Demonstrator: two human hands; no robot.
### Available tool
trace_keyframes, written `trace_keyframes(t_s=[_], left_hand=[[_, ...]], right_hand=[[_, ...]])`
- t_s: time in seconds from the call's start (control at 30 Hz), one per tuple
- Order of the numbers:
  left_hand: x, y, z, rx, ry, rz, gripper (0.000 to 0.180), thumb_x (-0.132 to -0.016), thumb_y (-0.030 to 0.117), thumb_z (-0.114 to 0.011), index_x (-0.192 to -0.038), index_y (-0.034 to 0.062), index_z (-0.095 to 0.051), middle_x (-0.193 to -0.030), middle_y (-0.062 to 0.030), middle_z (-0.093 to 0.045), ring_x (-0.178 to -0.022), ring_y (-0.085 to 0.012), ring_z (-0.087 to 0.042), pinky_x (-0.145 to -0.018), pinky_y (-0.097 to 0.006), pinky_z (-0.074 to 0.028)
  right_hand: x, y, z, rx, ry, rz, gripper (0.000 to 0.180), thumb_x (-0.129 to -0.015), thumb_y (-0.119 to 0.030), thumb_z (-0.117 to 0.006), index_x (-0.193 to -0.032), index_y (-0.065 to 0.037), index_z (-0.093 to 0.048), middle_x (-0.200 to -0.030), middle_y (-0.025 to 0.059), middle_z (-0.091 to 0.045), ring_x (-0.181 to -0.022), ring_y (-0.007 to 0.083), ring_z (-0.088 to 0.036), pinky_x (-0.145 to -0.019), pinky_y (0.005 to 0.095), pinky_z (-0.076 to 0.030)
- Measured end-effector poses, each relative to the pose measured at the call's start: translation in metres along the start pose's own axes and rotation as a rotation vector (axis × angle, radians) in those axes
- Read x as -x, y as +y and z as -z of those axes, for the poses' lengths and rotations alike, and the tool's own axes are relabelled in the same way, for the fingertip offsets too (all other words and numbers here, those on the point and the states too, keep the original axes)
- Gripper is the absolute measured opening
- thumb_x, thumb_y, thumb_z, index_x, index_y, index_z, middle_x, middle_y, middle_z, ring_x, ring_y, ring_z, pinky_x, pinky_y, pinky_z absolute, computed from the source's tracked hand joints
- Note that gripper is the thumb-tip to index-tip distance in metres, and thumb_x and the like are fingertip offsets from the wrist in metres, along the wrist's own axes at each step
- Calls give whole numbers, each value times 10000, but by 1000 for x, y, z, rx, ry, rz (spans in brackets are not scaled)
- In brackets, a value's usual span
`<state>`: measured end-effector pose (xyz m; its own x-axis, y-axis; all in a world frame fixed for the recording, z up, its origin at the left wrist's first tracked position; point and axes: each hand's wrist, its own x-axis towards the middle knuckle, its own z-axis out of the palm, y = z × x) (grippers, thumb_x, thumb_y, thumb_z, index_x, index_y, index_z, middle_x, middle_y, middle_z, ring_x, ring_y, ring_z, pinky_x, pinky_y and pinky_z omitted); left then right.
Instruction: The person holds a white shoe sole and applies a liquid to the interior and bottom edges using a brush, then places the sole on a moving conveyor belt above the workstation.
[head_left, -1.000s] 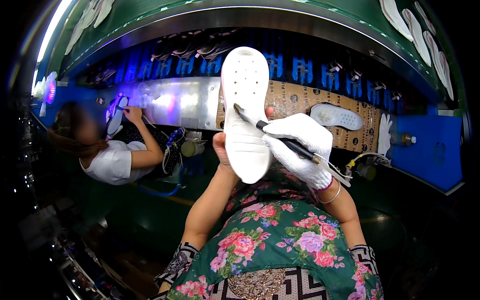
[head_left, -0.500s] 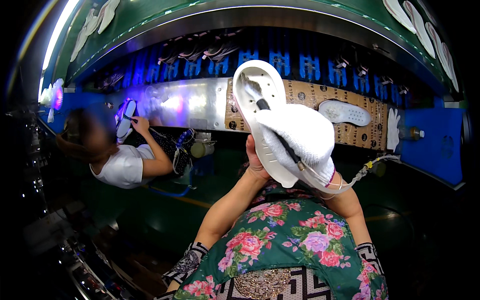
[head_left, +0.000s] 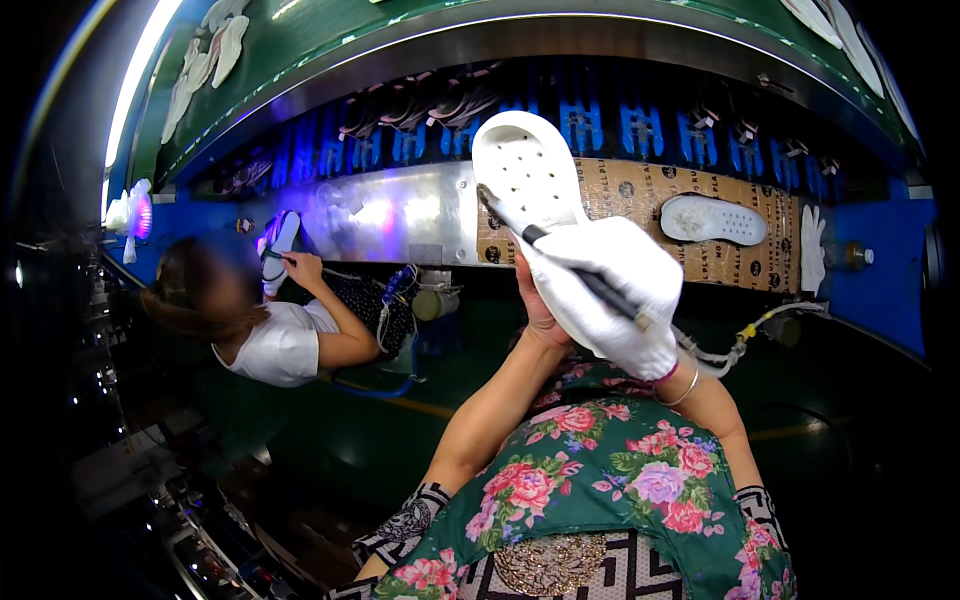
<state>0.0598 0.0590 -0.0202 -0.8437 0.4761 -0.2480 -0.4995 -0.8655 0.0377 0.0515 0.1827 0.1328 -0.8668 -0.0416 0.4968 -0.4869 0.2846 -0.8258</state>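
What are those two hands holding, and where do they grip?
Bare left hand grips the white perforated shoe sole at its lower end; white-gloved right hand holds a thin dark brush mid-handle.

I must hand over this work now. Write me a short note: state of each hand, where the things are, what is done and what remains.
Left hand: bare, holds the white shoe sole upright from behind.
Right hand: in a white glove, grips a dark brush whose tip touches the sole's upper left edge.
Another sole lies on the brown conveyor board behind.
Done: cannot tell how much of the sole is brushed.
Left: likely brushing the rest, then setting it down.
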Motion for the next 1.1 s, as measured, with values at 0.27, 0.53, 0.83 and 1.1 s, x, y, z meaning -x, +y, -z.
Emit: trace_keyframes(t_s=[0.27,0.53,0.83,1.1], left_hand=[[-9,11,-32,111,-308,39,1052,-822,774,-561,-1547,68,-278,-1470,-231,-465,-1337,-372,-484,-1132,-514,-387],[-14,31,-51,-211,-181,4,1036,-824,822,-484,-1558,121,-275,-1475,-210,-464,-1275,-422,-529,-1064,-557,-451],[-24,48,-59,-304,-98,-104,1019,-813,877,-397,-1508,133,-355,-1402,-210,-521,-1245,-381,-553,-1021,-562,-487],[-39,56,-65,-108,-248,-134,1045,-789,892,-418,-1458,89,-392,-1297,-180,-581,-1049,-443,-641,-858,-604,-554]], right_hand=[[5,4,-14,33,34,-27,255,-789,-31,-756,-1043,-56,-747,-972,123,-738,-915,281,-723,-862,374,-554],[-1,12,-10,110,0,49,209,-758,-8,-766,-958,-64,-747,-914,91,-730,-835,262,-708,-759,334,-554],[-5,13,-11,148,-44,143,268,-745,-3,-781,-999,-75,-733,-896,106,-719,-800,262,-698,-710,331,-544],[-1,24,-4,0,17,2,230,-744,1,-770,-964,-61,-746,-910,92,-735,-782,246,-700,-713,326,-545]])
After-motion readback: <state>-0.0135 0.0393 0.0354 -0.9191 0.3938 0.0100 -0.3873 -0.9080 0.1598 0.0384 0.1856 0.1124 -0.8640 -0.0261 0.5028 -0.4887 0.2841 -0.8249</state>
